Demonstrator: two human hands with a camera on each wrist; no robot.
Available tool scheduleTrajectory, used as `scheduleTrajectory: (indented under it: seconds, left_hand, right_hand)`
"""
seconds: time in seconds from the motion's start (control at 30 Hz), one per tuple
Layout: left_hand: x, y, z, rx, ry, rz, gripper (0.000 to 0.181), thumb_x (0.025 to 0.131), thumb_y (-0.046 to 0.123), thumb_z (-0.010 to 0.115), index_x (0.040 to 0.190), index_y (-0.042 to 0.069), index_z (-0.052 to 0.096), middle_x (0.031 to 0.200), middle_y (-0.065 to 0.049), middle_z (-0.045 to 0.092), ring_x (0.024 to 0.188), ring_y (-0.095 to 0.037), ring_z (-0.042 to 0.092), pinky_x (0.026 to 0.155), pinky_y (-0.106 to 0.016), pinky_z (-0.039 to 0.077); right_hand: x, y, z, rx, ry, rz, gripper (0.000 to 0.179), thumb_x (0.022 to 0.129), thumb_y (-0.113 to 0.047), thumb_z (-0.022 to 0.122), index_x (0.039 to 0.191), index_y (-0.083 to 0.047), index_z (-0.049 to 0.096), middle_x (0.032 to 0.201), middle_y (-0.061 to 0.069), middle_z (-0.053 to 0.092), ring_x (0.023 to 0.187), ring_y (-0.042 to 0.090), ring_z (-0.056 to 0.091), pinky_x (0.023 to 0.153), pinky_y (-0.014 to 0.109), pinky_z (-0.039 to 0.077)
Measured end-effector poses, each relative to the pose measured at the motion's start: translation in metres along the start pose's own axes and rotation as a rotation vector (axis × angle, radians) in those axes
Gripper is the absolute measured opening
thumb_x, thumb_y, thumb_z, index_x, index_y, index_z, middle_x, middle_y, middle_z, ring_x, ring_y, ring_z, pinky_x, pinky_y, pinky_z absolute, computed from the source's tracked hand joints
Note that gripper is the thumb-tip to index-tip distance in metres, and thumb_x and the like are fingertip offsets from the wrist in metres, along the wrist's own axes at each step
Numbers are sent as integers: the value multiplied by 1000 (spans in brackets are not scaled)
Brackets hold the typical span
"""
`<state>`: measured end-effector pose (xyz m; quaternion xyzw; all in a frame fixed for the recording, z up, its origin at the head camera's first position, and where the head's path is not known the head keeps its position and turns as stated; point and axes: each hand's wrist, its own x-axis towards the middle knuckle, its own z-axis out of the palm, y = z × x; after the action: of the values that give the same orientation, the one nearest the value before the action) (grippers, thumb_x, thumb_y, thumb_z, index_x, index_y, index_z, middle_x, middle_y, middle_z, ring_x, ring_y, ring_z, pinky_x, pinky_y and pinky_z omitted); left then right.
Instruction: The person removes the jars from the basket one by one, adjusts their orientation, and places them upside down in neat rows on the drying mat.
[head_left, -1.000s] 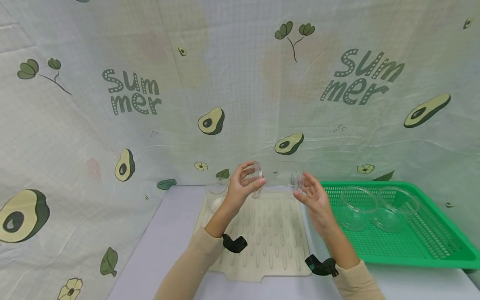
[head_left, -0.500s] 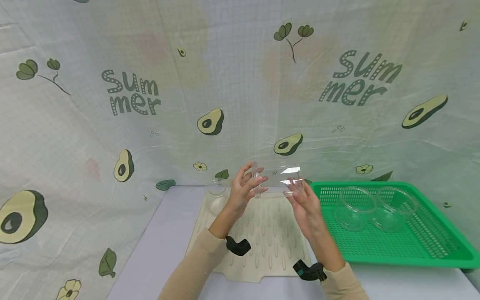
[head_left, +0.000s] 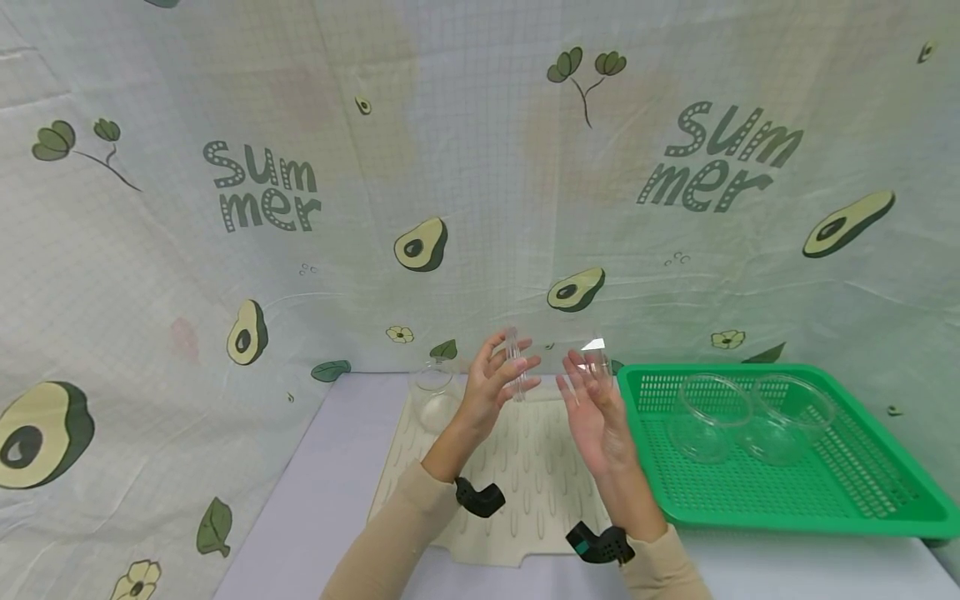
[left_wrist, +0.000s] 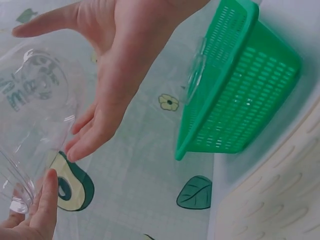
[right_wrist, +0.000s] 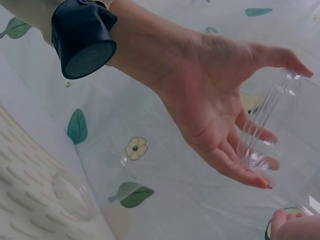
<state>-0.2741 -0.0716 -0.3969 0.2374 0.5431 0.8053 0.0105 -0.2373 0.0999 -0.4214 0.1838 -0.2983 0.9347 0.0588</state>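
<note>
My left hand (head_left: 480, 400) grips the rim end of a clear, see-through cup (left_wrist: 45, 95) that lies sideways in the air. In the right wrist view, the left thumb rests at one side of the ridged rim and the fingers pass around the other. At the base end, my right hand (head_left: 603, 429) has its fingers spread and extended, with the thumb apart; in the left wrist view it stands around the round base. A bright reflection shows on the cup near the right hand. Another clear cup (head_left: 435, 400) stands on the cream mat (head_left: 517, 508), behind the left forearm.
A green perforated basket (head_left: 787, 525) stands at the right, with two clear wide-mouthed cups (head_left: 708, 421) inside. The mat lies on a pale table (head_left: 300, 500). A printed curtain (head_left: 480, 167) hangs close behind.
My right hand has come leftward to the cup's base end, then its fingers have spread apart. My left hand keeps its grip on the rim and has shifted slightly right.
</note>
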Motion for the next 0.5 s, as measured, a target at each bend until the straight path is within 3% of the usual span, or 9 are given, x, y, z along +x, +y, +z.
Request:
scheduleTrajectory:
  seconds: [0.33,0.5]
  left_hand:
    - [-1,-4,-1,-8,-20,-5,83,88,35,73,151,5,28,147,-27,42,128,-49,49,96,-53,50]
    - [-1,-4,-2,-26,-51,-12,86,88,37,75,152,5,26,150,-31,36,131,-51,44,99,-56,47]
  right_hand:
    - [3,3,0,42,23,6,67,97,-16,64,149,-9,23,152,12,33,146,29,23,121,43,12]
    - [4,3,-1,63,31,11,73,96,-16,64,151,-9,16,152,12,32,147,30,20,122,42,11]
